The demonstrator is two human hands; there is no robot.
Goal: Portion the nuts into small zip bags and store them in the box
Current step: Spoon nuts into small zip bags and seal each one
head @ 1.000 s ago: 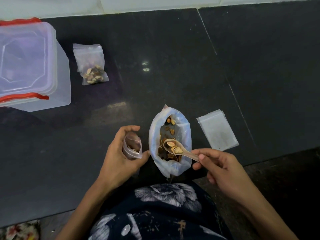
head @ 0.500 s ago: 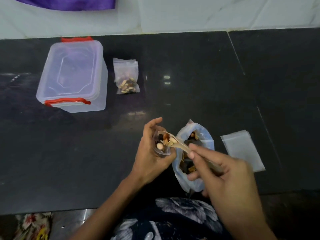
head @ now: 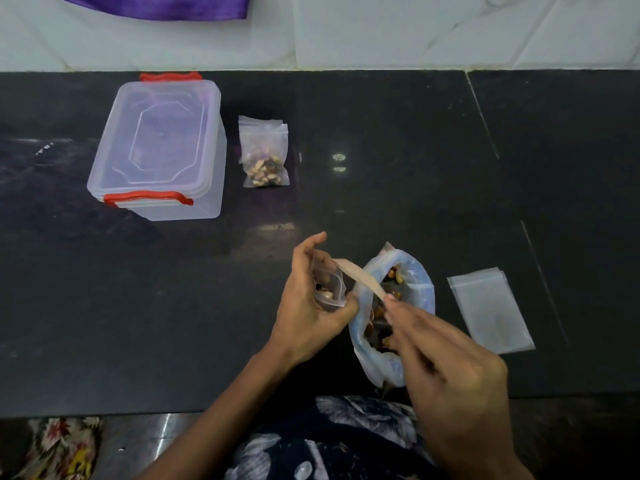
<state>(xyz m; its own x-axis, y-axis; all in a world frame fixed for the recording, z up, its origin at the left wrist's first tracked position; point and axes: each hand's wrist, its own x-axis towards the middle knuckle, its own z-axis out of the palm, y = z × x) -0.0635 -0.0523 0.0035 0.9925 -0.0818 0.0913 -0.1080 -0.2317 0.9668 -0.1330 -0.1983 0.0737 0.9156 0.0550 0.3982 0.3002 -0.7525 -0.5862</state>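
My left hand (head: pixel 311 306) holds a small zip bag (head: pixel 329 289) open, with a few nuts inside. My right hand (head: pixel 446 368) pinches the handle of a pale spoon (head: pixel 360 277), whose bowl is tipped over into the small bag's mouth. Just right of that stands the big open plastic bag of mixed nuts (head: pixel 415 282), partly behind my right hand. A filled zip bag (head: pixel 264 154) lies farther back on the dark counter. Left of it stands the clear plastic box (head: pixel 159 150) with red clips and its lid on.
A small stack of empty zip bags (head: pixel 491 310) lies flat to the right of the nut bag. The black counter (head: pixel 450 168) ends at a white tiled wall (head: pixel 381 29) behind. My floral-clothed lap is at the counter's front edge.
The spoon went from the big nut bag, loaded, over to the small bag in my left hand and tipped its nuts in. My head view moved back, showing the whole box.
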